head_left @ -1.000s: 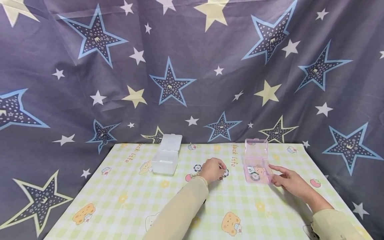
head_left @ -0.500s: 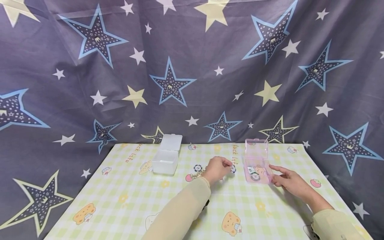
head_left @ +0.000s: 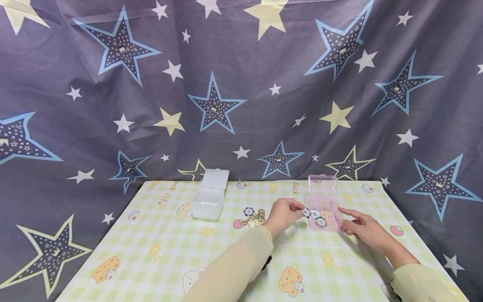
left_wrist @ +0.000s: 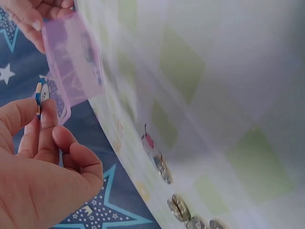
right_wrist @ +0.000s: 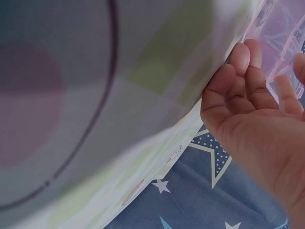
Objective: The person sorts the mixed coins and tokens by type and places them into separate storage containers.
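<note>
My left hand [head_left: 284,214] pinches a dark blue and white poker chip [head_left: 306,212] between thumb and fingers, just left of the clear pink box [head_left: 333,224]. In the left wrist view the held poker chip [left_wrist: 43,95] stands on edge at the fingertips. The box has its lid [head_left: 322,187] raised, and poker chips [head_left: 320,222] show inside it. My right hand [head_left: 367,233] touches the box's right side with extended fingers. In the right wrist view, the right hand's fingers [right_wrist: 238,78] lie beside the pink wall, low by the tablecloth.
Left of my left hand lies a small heap of gold coins [head_left: 253,220], with another poker chip [head_left: 248,211] behind it. Farther left stands a white translucent box [head_left: 207,205], its lid tipped back. A star-patterned cloth [head_left: 241,84] hangs behind the table.
My left hand has carried the poker chip rightward from beside the gold coins to the pink box's left edge, uncovering the heap. The right hand has stayed at the box.
</note>
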{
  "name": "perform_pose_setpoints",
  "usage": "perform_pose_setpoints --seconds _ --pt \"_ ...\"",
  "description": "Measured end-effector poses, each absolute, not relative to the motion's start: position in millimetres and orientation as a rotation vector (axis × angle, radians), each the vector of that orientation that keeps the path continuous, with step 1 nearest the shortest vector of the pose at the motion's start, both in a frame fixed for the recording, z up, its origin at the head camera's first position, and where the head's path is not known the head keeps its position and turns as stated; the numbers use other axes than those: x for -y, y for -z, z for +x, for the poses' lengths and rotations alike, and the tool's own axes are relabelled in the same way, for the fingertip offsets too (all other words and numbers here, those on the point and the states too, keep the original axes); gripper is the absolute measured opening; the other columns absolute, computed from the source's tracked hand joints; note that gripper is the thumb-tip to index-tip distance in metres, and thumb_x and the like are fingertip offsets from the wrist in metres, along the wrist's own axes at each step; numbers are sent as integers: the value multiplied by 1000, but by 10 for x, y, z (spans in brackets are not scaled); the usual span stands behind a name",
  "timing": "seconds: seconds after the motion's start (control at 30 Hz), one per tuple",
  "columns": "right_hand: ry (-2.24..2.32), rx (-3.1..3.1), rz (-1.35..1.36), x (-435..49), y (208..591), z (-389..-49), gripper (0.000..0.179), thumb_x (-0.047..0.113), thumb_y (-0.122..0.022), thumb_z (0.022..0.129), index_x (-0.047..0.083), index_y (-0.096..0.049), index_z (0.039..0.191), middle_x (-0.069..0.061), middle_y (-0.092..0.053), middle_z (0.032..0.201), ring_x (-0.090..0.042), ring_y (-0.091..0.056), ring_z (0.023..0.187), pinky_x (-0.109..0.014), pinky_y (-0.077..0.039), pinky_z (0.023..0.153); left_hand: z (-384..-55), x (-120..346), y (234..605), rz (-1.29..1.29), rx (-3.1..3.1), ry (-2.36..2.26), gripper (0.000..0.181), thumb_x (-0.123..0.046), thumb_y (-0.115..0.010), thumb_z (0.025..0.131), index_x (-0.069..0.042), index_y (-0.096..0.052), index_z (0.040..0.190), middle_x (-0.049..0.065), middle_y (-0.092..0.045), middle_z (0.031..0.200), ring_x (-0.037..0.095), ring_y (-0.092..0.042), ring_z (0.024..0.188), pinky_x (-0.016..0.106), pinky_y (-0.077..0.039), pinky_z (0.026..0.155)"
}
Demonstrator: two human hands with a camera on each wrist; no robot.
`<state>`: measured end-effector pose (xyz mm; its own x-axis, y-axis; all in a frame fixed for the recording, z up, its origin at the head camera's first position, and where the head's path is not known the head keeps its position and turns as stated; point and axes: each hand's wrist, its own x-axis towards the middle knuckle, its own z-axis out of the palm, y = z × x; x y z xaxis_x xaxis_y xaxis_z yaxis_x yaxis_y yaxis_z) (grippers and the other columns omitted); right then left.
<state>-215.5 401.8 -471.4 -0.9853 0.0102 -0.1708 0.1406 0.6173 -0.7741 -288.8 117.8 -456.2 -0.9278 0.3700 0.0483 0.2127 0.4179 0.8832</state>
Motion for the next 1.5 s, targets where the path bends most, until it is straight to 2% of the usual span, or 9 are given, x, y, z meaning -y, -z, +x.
perform_pose_setpoints --seconds 0.53,0.73,0.93,1.27,1.5 --pt "1325 -2676 113 -4022 4748 -2171 66 34 -62 110 8 -38 166 -11 -78 116 -18 -68 98 -28 -51 74 -2817 -1309 4702 493 -2468 -1575 9 -10 -79 94 -14 -82 101 -7 -73 85 2 -60 75 19 -52 72" --pt "1338 -2680 91 -4022 4737 -2149 65 33 -62 110 7 -38 166 -13 -78 117 -19 -69 98 -28 -51 73 -2801 -1323 4692 505 -2441 -1608 14 -11 -78 96 -9 -82 110 -4 -77 91 1 -62 77 18 -54 73" --pt "1334 -2684 93 -4019 4729 -2148 65 32 -62 110 7 -39 166 -12 -78 115 -18 -69 96 -28 -51 73 -2790 -1331 4672 529 -2423 -1614 24 -14 -77 97 -9 -80 120 -2 -80 98 2 -67 83 19 -55 77" --pt "1333 -2676 107 -4016 4716 -2148 65 32 -61 110 8 -38 166 -12 -78 116 -19 -69 97 -29 -51 73 -2768 -1351 4646 550 -2415 -1616 22 -15 -77 97 -13 -81 119 -2 -81 102 3 -70 87 20 -57 79" --pt "1334 -2679 102 -4025 4727 -2149 65 32 -62 110 7 -38 166 -11 -78 115 -18 -69 97 -28 -51 74 -2800 -1308 4656 546 -2433 -1597 24 -17 -77 98 -10 -80 120 -3 -81 100 2 -68 85 20 -56 78"
